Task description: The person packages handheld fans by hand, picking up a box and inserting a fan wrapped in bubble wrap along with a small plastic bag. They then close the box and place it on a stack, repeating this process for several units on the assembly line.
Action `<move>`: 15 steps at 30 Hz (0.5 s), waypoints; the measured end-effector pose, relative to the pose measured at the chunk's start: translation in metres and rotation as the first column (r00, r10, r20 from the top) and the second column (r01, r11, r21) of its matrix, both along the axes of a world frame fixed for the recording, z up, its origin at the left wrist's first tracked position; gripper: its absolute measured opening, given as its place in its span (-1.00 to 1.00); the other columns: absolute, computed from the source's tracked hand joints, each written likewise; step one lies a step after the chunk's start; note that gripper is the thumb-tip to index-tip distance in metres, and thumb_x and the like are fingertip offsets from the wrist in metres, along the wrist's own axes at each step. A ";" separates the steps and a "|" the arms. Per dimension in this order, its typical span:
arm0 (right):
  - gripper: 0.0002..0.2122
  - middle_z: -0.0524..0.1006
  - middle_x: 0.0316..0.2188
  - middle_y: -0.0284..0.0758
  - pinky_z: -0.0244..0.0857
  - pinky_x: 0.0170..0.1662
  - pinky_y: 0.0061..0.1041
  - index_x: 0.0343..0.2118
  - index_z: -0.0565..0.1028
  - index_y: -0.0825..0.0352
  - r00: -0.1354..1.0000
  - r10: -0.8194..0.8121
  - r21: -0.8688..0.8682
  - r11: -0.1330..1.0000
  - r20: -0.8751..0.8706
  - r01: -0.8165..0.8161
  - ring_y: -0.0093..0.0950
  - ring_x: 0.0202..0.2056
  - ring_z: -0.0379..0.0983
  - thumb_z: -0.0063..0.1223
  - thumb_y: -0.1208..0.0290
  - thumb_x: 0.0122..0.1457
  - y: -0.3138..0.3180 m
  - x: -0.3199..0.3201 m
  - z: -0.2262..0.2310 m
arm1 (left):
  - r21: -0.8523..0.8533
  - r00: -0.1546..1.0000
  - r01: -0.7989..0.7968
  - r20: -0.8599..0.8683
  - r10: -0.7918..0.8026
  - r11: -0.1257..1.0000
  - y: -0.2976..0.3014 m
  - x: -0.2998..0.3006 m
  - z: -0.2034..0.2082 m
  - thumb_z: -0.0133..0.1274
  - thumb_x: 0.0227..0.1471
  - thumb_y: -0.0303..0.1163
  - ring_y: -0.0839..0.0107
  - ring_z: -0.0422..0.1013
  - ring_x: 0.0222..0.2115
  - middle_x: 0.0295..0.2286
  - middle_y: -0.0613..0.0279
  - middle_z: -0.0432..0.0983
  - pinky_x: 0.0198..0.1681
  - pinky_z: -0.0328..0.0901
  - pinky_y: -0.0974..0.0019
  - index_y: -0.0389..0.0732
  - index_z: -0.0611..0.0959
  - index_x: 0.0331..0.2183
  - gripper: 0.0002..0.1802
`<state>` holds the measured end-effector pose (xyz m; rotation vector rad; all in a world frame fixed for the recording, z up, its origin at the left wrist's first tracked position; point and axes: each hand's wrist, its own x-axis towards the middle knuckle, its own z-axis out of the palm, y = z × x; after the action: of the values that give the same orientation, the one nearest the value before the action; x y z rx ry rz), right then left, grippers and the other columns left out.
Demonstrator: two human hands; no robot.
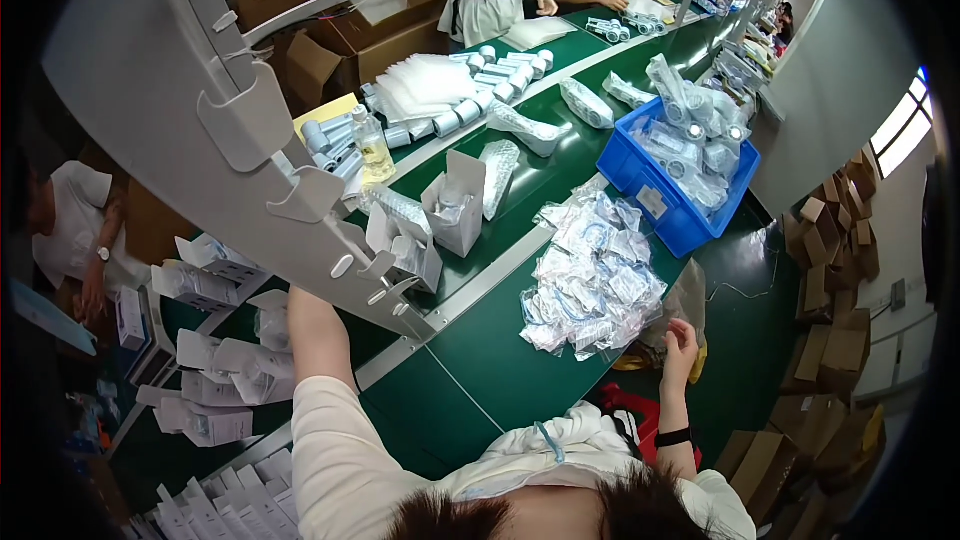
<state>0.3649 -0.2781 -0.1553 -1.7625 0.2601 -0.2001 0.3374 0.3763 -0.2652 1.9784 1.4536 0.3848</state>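
My right hand (pixel 681 342) is raised at the right edge of the table, beside a pile of small clear plastic packets (pixel 590 275). Its fingers are loosely bent and a little apart, and I see nothing in them. My left arm (pixel 320 340) reaches forward and passes behind a grey upright panel (pixel 240 140), which hides the left hand. Near that arm, open white boxes (pixel 408 258) with bubble-wrapped contents stand on the green belt. Another open white box (pixel 457 205) stands just beyond.
A blue bin (pixel 660 202) of bubble-wrapped items stands at the right. Wrapped pieces (pixel 530 128) lie along the belt. Farther off are blue-grey cylindrical parts (pixel 455 120), foam sheets (pixel 425 85) and a clear bottle (pixel 373 145). More boxes (pixel 205 420) line the left. Other people work nearby.
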 end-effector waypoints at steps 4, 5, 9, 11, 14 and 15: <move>-0.82 0.37 -0.33 -0.36 0.18 -0.22 -0.66 -0.36 0.39 0.41 0.995 0.069 -0.118 0.991 0.074 -0.060 -0.55 -0.27 0.30 -0.14 0.67 -0.08 -0.002 0.000 -0.005 | 0.043 0.996 -0.048 0.072 0.045 0.998 0.005 0.009 0.011 -0.14 -0.14 -0.25 0.21 0.42 -0.42 -0.42 -0.05 0.47 -0.36 0.28 0.23 -0.31 0.51 -0.35 -0.65; -0.83 0.37 -0.33 -0.36 0.18 -0.23 -0.66 -0.35 0.39 0.40 0.986 0.122 -0.159 0.982 0.114 -0.103 -0.56 -0.27 0.30 -0.14 0.66 -0.07 0.003 0.004 -0.005 | 0.069 0.993 -0.069 0.101 0.062 0.995 0.009 0.010 0.018 -0.14 -0.14 -0.24 0.21 0.42 -0.41 -0.42 -0.05 0.47 -0.35 0.28 0.23 -0.31 0.51 -0.35 -0.64; -0.83 0.36 -0.32 -0.37 0.19 -0.26 -0.66 -0.35 0.39 0.39 0.923 0.344 -0.213 0.928 0.170 -0.307 -0.57 -0.26 0.29 -0.14 0.65 -0.05 0.050 0.018 0.015 | 0.218 0.960 -0.169 0.256 0.111 0.961 0.039 -0.021 0.090 -0.15 -0.14 -0.21 0.20 0.42 -0.38 -0.40 -0.06 0.47 -0.33 0.28 0.22 -0.31 0.51 -0.33 -0.61; -0.82 0.36 -0.32 -0.36 0.21 -0.28 -0.66 -0.36 0.39 0.37 0.851 0.502 -0.195 0.860 0.157 -0.471 -0.54 -0.25 0.30 -0.14 0.67 -0.07 0.076 0.027 0.021 | 0.266 0.950 -0.166 0.301 0.082 0.950 0.032 -0.041 0.140 -0.16 -0.14 -0.20 0.19 0.41 -0.36 -0.41 -0.06 0.46 -0.31 0.26 0.21 -0.32 0.50 -0.33 -0.60; -0.81 0.37 -0.31 -0.33 0.25 -0.29 -0.63 -0.34 0.40 0.35 0.696 0.700 -0.222 0.712 0.159 -0.666 -0.49 -0.23 0.33 -0.12 0.67 -0.07 0.110 0.051 0.017 | 0.490 0.984 -0.069 0.177 -0.022 0.869 -0.039 -0.067 0.254 -0.15 -0.17 -0.26 0.21 0.39 -0.39 -0.46 -0.05 0.45 -0.34 0.23 0.22 -0.36 0.48 -0.36 -0.63; -0.80 0.37 -0.30 -0.33 0.26 -0.29 -0.61 -0.33 0.40 0.34 0.631 0.758 -0.226 0.652 0.165 -0.724 -0.49 -0.23 0.33 -0.11 0.66 -0.07 0.123 0.060 0.015 | 0.418 0.978 -0.051 0.205 -0.039 0.907 -0.069 -0.094 0.289 -0.14 -0.19 -0.31 0.27 0.34 -0.47 -0.53 0.01 0.42 -0.41 0.20 0.26 -0.37 0.45 -0.42 -0.69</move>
<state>0.4254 -0.1549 -0.1406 -1.8166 -0.7001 0.1791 0.2433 0.3076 0.0237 2.1820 1.3205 0.9512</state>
